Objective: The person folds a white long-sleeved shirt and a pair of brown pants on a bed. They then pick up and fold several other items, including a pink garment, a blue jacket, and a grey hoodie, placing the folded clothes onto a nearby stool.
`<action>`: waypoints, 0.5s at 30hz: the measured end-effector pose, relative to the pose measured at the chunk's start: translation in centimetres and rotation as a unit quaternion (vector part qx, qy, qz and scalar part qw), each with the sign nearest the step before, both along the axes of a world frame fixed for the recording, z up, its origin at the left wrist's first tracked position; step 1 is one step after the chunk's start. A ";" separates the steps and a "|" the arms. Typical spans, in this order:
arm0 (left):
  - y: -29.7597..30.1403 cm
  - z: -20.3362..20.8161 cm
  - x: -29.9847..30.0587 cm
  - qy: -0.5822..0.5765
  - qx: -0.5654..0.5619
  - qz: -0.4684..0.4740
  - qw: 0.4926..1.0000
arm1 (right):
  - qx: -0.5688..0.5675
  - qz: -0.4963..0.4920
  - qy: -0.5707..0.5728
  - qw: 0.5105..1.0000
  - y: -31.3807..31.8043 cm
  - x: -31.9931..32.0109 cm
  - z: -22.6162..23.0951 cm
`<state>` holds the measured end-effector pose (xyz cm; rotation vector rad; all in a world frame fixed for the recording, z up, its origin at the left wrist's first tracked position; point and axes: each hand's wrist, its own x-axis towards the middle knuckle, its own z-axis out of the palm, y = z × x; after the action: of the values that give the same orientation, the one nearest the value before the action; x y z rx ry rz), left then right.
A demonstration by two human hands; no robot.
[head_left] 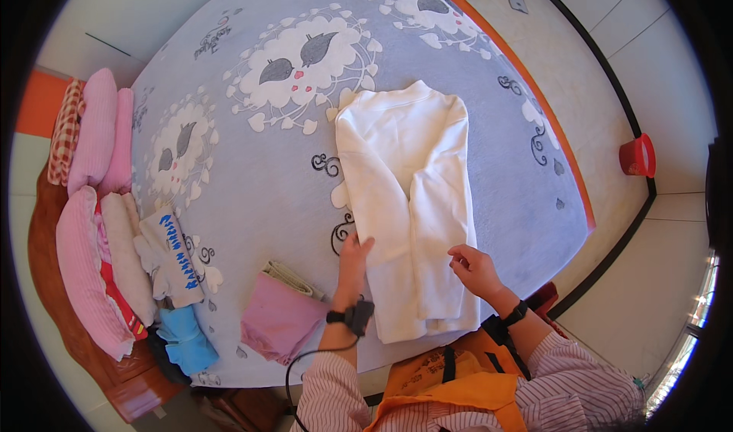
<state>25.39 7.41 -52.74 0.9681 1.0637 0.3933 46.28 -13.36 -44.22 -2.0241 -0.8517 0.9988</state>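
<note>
A white long-sleeved garment point(389, 218) with a collar lies flat on the bed before me. Its two sleeves are folded inward and run down over its front. My left hand point(353, 262) rests at the garment's left edge, thumb apart from the fingers, holding nothing that I can see. Over the right side of its lower part is my right hand point(476, 271), its fingers loosely curled in with no cloth visible between them. Whether it touches the fabric I cannot tell. Each wrist wears a dark band, and the left one carries a small black device with a cable.
A folded pink cloth item point(279, 317) lies left of my left forearm. Along the left side are a grey printed garment point(174, 260), a blue cloth point(185, 340) and pink pillows point(88, 271) by a wooden headboard point(50, 256). A red bin point(636, 157) stands on the right.
</note>
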 end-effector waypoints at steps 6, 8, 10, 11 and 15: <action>9.2 2.1 11.4 -0.019 0.063 0.011 0.998 | -0.003 -0.020 0.002 1.000 -0.7 3.1 -0.8; 9.2 1.5 13.9 -0.043 0.024 -0.033 0.998 | 0.022 -0.045 0.018 0.999 -0.5 4.5 -1.5; 10.0 -0.3 14.2 -0.018 0.032 -0.058 0.998 | 0.049 -0.054 0.031 0.997 0.6 5.6 -1.8; 10.5 -1.4 13.5 0.019 0.056 -0.062 0.996 | 0.061 -0.050 0.037 0.996 1.4 6.0 -1.7; 10.5 -0.7 16.2 0.104 0.159 -0.109 0.976 | 0.062 -0.076 0.009 0.995 2.1 9.6 -2.4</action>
<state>41.63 17.90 -53.49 1.4237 1.0870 0.2903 55.93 -11.21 -46.58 -1.9402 -0.7215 0.8566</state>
